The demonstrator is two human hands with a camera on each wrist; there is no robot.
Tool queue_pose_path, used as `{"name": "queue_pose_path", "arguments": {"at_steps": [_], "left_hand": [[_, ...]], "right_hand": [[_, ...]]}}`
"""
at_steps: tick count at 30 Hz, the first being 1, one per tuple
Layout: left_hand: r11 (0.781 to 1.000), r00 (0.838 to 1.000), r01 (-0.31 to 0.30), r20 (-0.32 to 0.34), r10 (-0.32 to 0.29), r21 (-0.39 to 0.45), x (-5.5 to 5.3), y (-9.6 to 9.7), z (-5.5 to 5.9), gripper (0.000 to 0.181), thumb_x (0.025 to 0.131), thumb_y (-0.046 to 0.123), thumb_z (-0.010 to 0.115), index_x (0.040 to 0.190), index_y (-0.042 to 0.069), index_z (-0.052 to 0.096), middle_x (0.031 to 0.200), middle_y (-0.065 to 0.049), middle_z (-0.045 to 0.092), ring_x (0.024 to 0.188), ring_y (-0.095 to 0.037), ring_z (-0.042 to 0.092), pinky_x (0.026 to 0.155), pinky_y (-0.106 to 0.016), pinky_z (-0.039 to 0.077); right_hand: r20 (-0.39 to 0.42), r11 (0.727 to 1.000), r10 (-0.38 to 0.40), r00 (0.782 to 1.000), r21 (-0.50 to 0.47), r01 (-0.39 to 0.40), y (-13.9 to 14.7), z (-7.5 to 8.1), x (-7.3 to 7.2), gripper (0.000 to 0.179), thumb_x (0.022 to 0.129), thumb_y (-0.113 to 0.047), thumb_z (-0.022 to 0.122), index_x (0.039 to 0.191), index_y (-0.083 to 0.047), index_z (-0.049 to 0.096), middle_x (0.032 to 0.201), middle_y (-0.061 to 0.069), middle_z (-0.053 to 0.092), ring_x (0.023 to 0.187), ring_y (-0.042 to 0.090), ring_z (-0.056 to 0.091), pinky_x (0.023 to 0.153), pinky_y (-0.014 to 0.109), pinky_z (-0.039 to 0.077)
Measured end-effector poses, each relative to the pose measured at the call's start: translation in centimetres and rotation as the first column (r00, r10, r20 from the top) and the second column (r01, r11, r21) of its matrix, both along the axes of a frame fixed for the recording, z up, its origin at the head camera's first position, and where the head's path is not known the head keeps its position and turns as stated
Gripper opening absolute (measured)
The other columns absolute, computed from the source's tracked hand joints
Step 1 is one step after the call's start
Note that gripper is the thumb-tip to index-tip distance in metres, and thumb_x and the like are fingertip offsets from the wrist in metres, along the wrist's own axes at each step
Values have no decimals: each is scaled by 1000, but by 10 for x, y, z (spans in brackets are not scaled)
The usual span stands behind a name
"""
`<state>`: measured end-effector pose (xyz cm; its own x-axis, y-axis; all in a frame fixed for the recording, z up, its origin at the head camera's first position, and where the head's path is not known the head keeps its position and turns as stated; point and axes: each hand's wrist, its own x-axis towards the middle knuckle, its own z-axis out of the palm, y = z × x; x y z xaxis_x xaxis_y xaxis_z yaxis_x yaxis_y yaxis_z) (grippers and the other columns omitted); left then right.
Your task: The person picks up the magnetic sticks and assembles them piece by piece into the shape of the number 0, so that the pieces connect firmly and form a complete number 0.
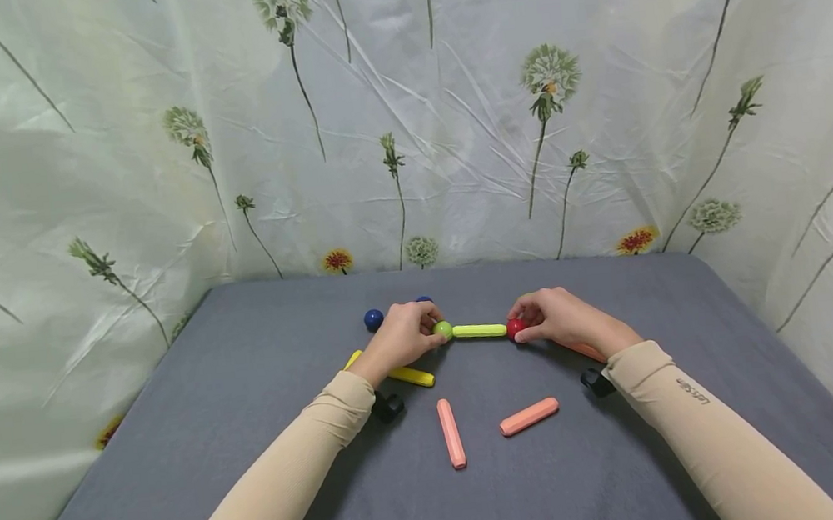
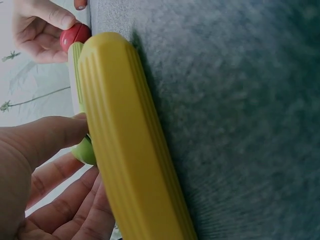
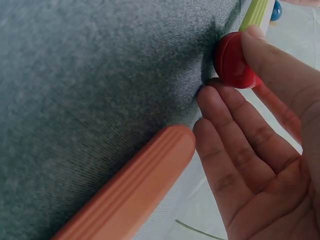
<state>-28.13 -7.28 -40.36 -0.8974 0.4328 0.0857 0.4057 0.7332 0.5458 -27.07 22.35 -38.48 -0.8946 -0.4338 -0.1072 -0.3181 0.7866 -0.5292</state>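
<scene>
My left hand (image 1: pixel 405 336) pinches a light green ball (image 1: pixel 442 330) between thumb and fingers. A ribbed light green stick (image 1: pixel 479 331) runs from that ball to a glossy red ball (image 1: pixel 516 331). At this other end, my right hand (image 1: pixel 563 317) grips the red ball, thumb on its side in the right wrist view. A yellow stick (image 2: pixel 125 135) fills the front of the left wrist view and covers part of the green ball and stick. Beneath my right wrist lies an orange stick (image 3: pixel 135 187), apart from the fingers.
Two salmon-coloured sticks, one upright in view (image 1: pixel 452 434) and one slanted (image 1: pixel 529 417), lie nearer on the grey tabletop (image 1: pixel 201 448). A blue ball (image 1: pixel 373 320) sits left of my left hand; another blue ball (image 1: pixel 424 299) is partly hidden behind it. A floral curtain (image 1: pixel 463 121) hangs behind.
</scene>
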Motion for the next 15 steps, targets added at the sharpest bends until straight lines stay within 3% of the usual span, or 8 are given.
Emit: {"name": "queue_pose_path", "arguments": {"at_steps": [6,15], "left_hand": [[1000,1000,-5,8,5,2,1,-2,0,27,95,19,85,118,10,75,104,-6,78,93,-16,72,80,-31,61],[1000,1000,3,-30,-4,-9,6,-7,6,35,95,20,85,126,8,74,108,-8,78,100,-21,73,86,-36,62]], "right_hand": [[18,1000,12,1000,-4,-11,0,-1,-1,30,97,-19,82,123,-7,75,110,11,78,101,21,74,86,39,62],[24,999,33,999,-13,-33,1,0,-3,34,97,-19,82,127,-6,73,111,10,79,102,21,75,88,40,62]]}}
